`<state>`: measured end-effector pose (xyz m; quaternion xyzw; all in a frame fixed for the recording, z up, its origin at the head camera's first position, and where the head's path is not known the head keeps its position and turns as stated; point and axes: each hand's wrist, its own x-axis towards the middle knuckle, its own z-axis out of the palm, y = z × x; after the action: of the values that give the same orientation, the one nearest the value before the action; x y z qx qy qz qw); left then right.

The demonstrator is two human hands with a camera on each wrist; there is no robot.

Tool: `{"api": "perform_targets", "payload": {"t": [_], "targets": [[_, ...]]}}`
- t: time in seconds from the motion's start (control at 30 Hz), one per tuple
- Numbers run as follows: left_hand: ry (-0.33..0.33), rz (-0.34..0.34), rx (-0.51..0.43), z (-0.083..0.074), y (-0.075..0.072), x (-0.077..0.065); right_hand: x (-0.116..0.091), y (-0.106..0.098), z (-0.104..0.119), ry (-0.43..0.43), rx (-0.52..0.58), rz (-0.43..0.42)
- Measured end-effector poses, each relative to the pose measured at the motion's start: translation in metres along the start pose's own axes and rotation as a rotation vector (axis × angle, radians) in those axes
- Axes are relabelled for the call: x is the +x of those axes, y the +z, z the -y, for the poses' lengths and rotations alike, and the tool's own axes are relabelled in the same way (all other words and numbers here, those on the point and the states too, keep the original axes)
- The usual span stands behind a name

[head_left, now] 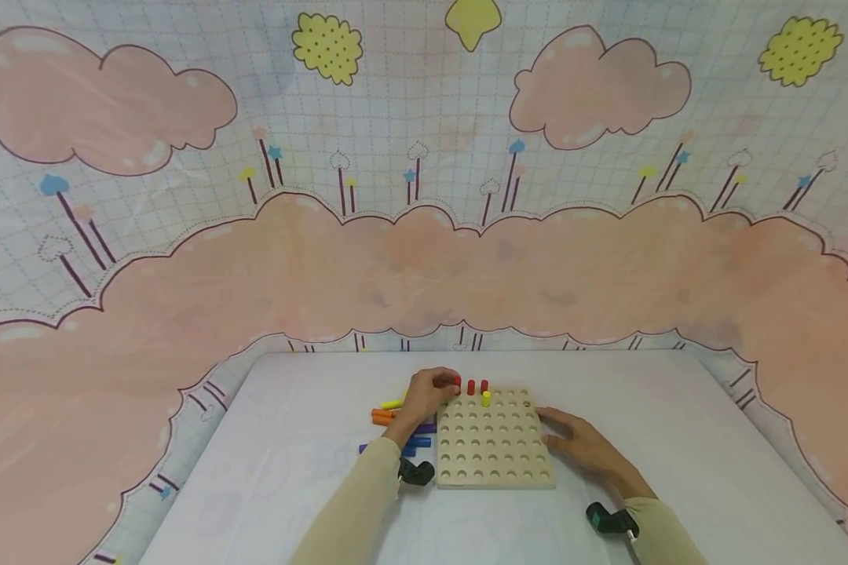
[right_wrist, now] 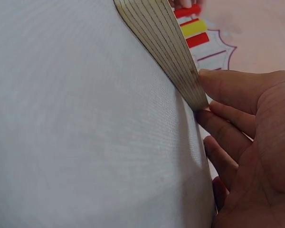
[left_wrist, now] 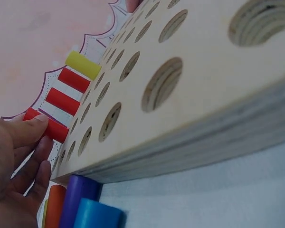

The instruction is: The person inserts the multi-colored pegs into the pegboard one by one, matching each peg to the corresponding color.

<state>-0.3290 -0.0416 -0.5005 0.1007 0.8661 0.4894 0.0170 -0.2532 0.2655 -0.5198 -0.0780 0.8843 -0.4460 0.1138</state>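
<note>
A pale wooden pegboard (head_left: 495,453) with rows of round holes lies on the white table. At its far left corner my left hand (head_left: 427,394) pinches a red peg (left_wrist: 45,124) between thumb and fingers; the peg stands at a hole, but how deep it sits I cannot tell. Two more red pegs (head_left: 471,388) stand upright along the far row, and a yellow peg (head_left: 486,399) stands one row nearer. On the other side, my right hand (head_left: 588,449) touches the board's right edge, its thumb and fingertips against the layered side (right_wrist: 164,45) in the right wrist view.
Loose pegs lie left of the board, partly hidden by my left arm: yellow (head_left: 392,405), orange (head_left: 381,420), purple (head_left: 426,428) and blue (head_left: 420,442). A patterned cloth (head_left: 466,275) hangs behind the table. Each wrist carries a black camera (head_left: 611,519).
</note>
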Motion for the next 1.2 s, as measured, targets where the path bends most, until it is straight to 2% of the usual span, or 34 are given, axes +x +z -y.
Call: {"api": "perform_targets", "payload": {"t": [0.37,0.7,0.9,1.2], "targets": [[0.032,-0.014,0.025,0.002,0.002,-0.001,0.002,0.002,-0.001,-0.008,-0.007,-0.006],[0.044,0.004,0.043,-0.001,-0.001,-0.002,0.003,0.002,-0.001,-0.028,-0.003,-0.005],[0.083,-0.022,0.04,-0.013,-0.011,-0.008,0.002,0.002,0.0,-0.035,-0.012,-0.004],[0.165,-0.085,-0.005,-0.029,-0.035,-0.024,-0.001,-0.001,0.003,-0.051,-0.024,0.001]]}}
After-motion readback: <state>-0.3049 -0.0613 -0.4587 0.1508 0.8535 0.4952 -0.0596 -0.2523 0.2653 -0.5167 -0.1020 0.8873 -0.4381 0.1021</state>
